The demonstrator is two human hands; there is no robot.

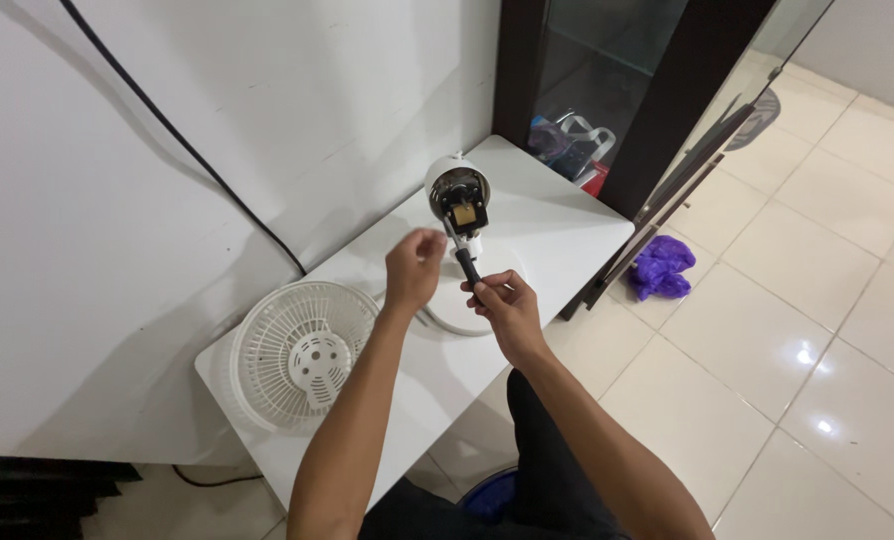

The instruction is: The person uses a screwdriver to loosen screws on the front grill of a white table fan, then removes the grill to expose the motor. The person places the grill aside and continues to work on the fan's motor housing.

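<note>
Cable (pixel 182 145), black, ran diagonally down the white wall (pixel 67 250) at far left and ended behind the counter (pixel 567 225). Counter was white, set against the wall, corner pointing toward the dark cabinet (pixel 657 110).

Left part of counter: white fan grille (pixel 302 352) lay flat, round, ribbed, hub plate in the middle, well apart from both hands.

Left hand (pixel 414 270) was raised over the counter middle, fingers curled in a loose fist, thumb and fingertips pinched together. Whether something small sat in that grip, couldn't tell. Hand was just beside the fan motor, not clearly touching it.

Fan motor head (pixel 457 192) stood upright on its white stand, round white housing, exposed metal back with a small yellowish-black part facing the camera. Its round white base (pixel 464 322) rested on the counter, partly hidden by the hands.

Screwdriver (pixel 468 267), black handle, pointed up into the neck under the motor head. Right hand (pixel 502 300) was clenched round the handle's lower end, fingers wrapped, thumb on top.

Right of counter: dark cabinet with glass door, bags (pixel 572 145) visible inside at floor level. Purple plastic bag (pixel 662 267) lay crumpled on the cream tiled floor (pixel 817 300) near the cabinet's foot. Blue object (pixel 492 495) showed low in frame beside the person's dark trousers, kind unclear.
</note>
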